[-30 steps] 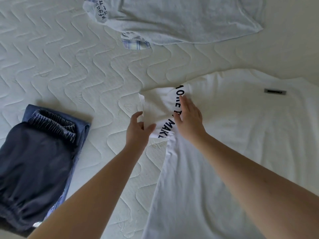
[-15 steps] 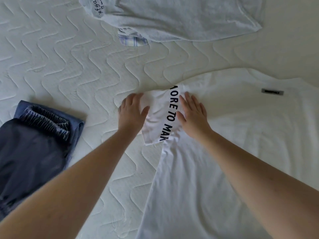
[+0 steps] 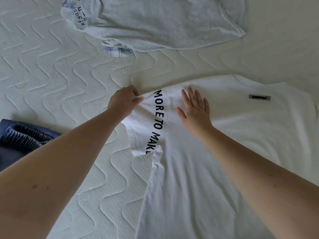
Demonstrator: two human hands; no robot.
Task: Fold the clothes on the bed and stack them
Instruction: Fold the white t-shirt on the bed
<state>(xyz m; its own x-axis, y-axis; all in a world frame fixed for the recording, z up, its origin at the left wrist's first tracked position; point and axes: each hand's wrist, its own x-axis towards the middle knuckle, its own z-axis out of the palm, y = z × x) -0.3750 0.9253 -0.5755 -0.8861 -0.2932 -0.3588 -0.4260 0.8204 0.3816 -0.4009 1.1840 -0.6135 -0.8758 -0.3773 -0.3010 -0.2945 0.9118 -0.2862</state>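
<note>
A white T-shirt point(image 3: 224, 152) lies flat on the bed, a small grey label near its collar at the right. Its left sleeve point(image 3: 146, 125) carries black letters reading MORE TO MAKE. My left hand point(image 3: 123, 102) pinches the far edge of that sleeve with curled fingers. My right hand point(image 3: 195, 109) lies flat on the shirt just right of the sleeve seam, fingers straight and spread. A pale grey-blue shirt point(image 3: 164, 21) lies unfolded at the top of the view, with a checked cloth point(image 3: 117, 51) peeking out under it.
Folded dark blue garments point(image 3: 19, 140) sit stacked at the left edge, a striped waistband showing on top. The quilted white mattress point(image 3: 51, 75) spreads bare between the stack, the white shirt and the grey-blue shirt.
The sleeve has been spread outward, so more of the lettering shows. My left hand moved up to the sleeve's far edge and pinched it. My right hand slid right onto the shirt body.
</note>
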